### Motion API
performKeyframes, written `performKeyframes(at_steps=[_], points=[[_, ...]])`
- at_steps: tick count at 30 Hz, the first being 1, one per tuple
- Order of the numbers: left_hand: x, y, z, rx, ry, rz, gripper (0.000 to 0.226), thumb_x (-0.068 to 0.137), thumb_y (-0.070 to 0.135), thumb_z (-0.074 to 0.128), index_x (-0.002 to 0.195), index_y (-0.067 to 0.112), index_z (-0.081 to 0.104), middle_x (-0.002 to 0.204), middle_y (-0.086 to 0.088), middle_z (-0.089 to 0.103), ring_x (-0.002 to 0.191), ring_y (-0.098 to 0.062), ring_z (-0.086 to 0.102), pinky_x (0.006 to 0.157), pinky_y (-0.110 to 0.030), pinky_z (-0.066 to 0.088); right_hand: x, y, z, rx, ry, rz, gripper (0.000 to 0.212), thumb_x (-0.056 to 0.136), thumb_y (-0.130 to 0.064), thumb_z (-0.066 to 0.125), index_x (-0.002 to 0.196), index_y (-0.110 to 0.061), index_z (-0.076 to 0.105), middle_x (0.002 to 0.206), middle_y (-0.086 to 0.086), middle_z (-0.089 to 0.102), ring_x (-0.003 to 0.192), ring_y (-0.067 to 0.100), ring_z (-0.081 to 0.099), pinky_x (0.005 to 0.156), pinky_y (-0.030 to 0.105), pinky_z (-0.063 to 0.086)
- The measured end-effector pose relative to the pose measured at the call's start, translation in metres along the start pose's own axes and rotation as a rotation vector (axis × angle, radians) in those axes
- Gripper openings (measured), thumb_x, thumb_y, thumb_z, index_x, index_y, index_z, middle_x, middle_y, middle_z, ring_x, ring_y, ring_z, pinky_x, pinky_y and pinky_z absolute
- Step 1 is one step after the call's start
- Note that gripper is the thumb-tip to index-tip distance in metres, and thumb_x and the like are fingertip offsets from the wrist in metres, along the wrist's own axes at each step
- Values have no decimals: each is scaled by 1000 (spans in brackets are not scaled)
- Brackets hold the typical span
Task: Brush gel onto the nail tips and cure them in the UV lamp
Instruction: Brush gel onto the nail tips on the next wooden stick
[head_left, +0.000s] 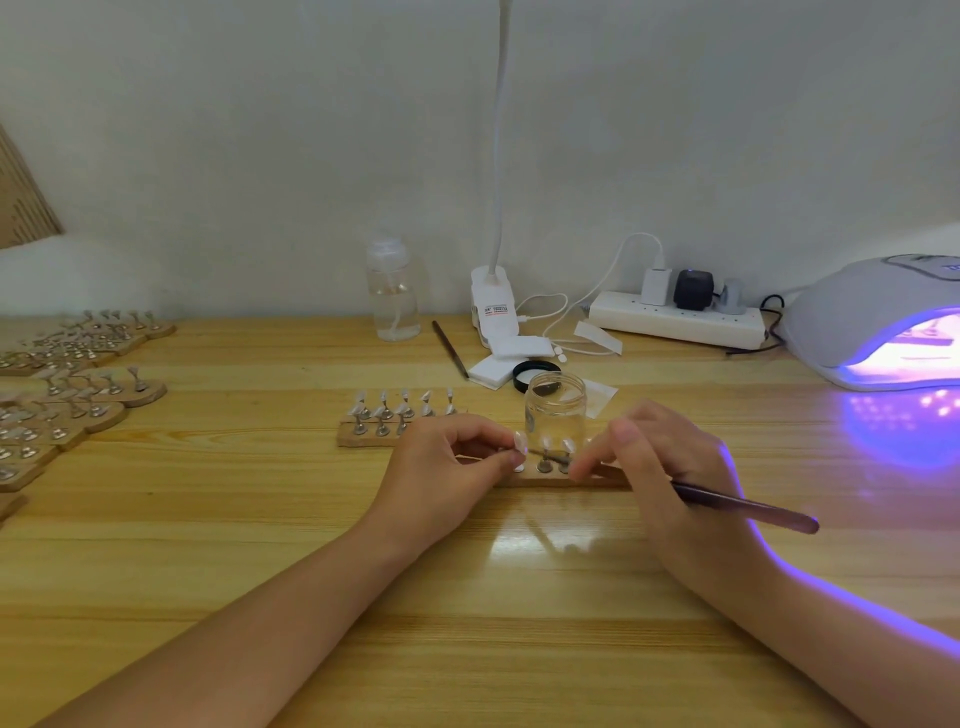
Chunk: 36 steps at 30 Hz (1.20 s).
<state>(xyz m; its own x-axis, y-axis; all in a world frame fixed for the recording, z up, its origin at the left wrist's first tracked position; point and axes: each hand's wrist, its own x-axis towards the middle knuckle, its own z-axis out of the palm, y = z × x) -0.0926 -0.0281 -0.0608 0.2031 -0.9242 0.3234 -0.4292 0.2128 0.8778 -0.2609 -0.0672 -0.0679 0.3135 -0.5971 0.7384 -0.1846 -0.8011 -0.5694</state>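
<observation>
Wooden table; left hand pinches nail tip; right hand grips brush, bristles hidden.

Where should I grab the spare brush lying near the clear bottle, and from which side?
Pinch the spare brush mid-handle from above. It lies flat on the table, thin and straight, with the clear bottle to its left and white pads to its right, so only the top is free.

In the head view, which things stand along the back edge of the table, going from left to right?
Clear pump bottle → spare brush lying flat → white clip lamp base → white power strip with plugs → UV lamp, lit purple, at the far right.
</observation>
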Motion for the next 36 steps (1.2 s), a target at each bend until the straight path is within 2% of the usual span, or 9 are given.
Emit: performKeyframes(at_steps=[4,8,13,17,22,26,29,34,36], points=[[0,0,1,-27,-8,0,18,72,-2,72,71,17,70,63,11,66,60,2,63,59,-7,46,3,-2,2,-77,-50,14,41,89,-39,36,72,-24,70,79,-31,57,78,1,54,72,12,37],[0,-2,0,-32,-2,0,22,71,-1,72,68,20,70,62,11,67,61,-1,64,60,-8,46,0,-1,0,6,-10,7,48,89,-36,35,62,-18,69,70,-28,57,70,-1,54,71,13,36],[1,-3,0,-14,-10,10,23,71,-1,73,67,22,69,61,15,67,60,1,64,60,-7,45,3,-3,2,-97,-70,20,43,89,-40,35,71,-23,70,77,-35,56,79,-5,53,76,12,35],[2,-3,1,-13,-3,6,20,71,0,73,69,20,70,62,16,67,61,2,63,59,-5,44,0,-1,0,0,-18,15,50,89,-38,33,60,-18,68,59,-25,56,70,-1,55,75,17,38],[1,-3,0,0,-6,21,21,70,1,74,68,22,70,63,16,68,64,3,63,62,-6,45,2,-2,2,-78,-52,58,43,88,-42,35,72,-23,71,67,-28,55,77,-2,55,73,11,38],[2,-3,0,10,-15,31,22,70,1,74,69,23,70,63,18,67,65,4,63,62,-5,44,0,-2,0,5,-23,27,45,89,-38,33,61,-25,67,60,-20,57,69,-3,55,75,11,35],[2,-3,0,2,-7,29,22,69,1,74,68,22,70,63,15,68,63,3,63,61,-6,44,2,-2,1,-45,-33,56,43,88,-41,34,69,-25,69,66,-23,58,76,1,56,75,19,40],[1,-3,0,12,-14,40,21,70,0,73,68,20,70,62,14,66,63,4,62,60,-6,44,0,-3,1,9,-38,70,48,87,-41,33,59,-22,67,60,-18,61,70,-2,55,77,11,34],[1,-3,0,12,-12,44,22,70,-1,73,67,20,70,61,16,65,63,4,62,60,-6,44,0,-3,0,15,-15,61,48,88,-39,32,60,-22,68,59,-17,60,70,0,55,78,15,36]])
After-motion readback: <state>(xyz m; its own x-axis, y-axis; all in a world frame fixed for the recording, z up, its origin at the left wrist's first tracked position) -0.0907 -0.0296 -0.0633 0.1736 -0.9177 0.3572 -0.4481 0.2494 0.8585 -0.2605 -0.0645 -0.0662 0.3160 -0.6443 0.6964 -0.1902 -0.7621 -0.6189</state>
